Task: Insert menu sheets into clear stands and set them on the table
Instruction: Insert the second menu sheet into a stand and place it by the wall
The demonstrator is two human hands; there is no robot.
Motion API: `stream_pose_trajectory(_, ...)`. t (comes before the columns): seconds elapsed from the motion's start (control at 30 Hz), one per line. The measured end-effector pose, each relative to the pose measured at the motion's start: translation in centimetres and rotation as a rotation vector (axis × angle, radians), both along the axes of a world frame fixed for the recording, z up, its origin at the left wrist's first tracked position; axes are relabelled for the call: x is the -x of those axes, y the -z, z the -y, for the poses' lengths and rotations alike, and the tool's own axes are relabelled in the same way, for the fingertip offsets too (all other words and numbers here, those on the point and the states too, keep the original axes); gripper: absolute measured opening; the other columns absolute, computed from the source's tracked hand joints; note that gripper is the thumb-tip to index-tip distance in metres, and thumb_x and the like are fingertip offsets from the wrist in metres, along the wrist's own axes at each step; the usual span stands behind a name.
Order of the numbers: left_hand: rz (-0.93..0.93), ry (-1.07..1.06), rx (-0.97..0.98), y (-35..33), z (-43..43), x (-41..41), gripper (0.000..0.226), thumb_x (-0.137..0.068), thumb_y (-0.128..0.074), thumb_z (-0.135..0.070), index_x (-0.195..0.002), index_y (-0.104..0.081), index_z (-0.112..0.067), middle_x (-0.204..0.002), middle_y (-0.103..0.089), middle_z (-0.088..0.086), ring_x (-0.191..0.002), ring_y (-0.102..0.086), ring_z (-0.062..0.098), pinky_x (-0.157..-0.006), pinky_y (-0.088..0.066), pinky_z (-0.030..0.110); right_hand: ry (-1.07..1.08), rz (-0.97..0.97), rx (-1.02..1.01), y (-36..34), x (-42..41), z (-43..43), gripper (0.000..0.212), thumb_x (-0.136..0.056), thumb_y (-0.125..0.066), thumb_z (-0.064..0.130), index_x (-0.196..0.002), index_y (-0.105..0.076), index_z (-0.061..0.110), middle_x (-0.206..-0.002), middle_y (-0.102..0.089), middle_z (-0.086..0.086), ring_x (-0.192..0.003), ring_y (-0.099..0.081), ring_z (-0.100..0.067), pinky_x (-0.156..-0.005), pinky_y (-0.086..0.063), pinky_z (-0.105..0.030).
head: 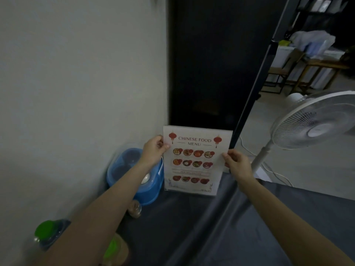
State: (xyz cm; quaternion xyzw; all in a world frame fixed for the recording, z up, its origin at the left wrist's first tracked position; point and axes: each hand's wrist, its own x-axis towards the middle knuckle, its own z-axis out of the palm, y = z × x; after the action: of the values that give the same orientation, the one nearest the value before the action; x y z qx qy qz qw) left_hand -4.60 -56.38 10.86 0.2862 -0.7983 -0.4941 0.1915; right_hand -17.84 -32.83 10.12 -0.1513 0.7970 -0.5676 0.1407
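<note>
A clear stand [192, 191] stands upright at the far end of the dark grey table [201, 227]. In it is a white menu sheet [194, 160] headed "Chinese Food Menu", with red lanterns and rows of dish pictures. My left hand [153, 150] pinches the sheet's upper left edge. My right hand [237, 160] grips its right edge about halfway down. The stand's base touches the tablecloth.
A blue lidded container [123, 166] sits left of the stand against the white wall. A small jar [135, 208] and two green-capped bottles [46, 230] lie along the table's left side. A white standing fan [315, 121] is to the right, with a dark pole [255, 89] behind the stand.
</note>
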Motion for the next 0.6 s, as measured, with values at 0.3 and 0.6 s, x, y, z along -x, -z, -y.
stream_pose_trajectory(0.3,-0.044,-0.002,-0.004,0.7,-0.1,1.6,0.006,-0.092,-0.06,-0.013,-0.095,-0.06,-0.007,-0.098,-0.068,0.011,-0.089,-0.063,0.02,-0.067,-0.048,0.018,0.04,0.069,-0.034,1.1,1.8,0.5,0.02,-0.096,-0.046,0.014,-0.106,-0.063,0.01,-0.107,-0.066,-0.009,-0.103,-0.063,-0.028,-0.096,-0.051,-0.046)
stream_pose_trajectory(0.6,-0.071,-0.058,-0.067,1.4,-0.1,2.3,0.016,-0.091,-0.061,-0.011,-0.1,-0.062,0.002,-0.096,-0.069,0.007,-0.087,-0.066,0.019,-0.067,-0.051,0.02,-0.012,0.014,-0.074,1.5,1.7,0.2,0.028,-0.097,-0.043,0.013,-0.12,-0.059,0.01,-0.108,-0.064,-0.001,-0.1,-0.06,-0.018,-0.091,-0.05,-0.036)
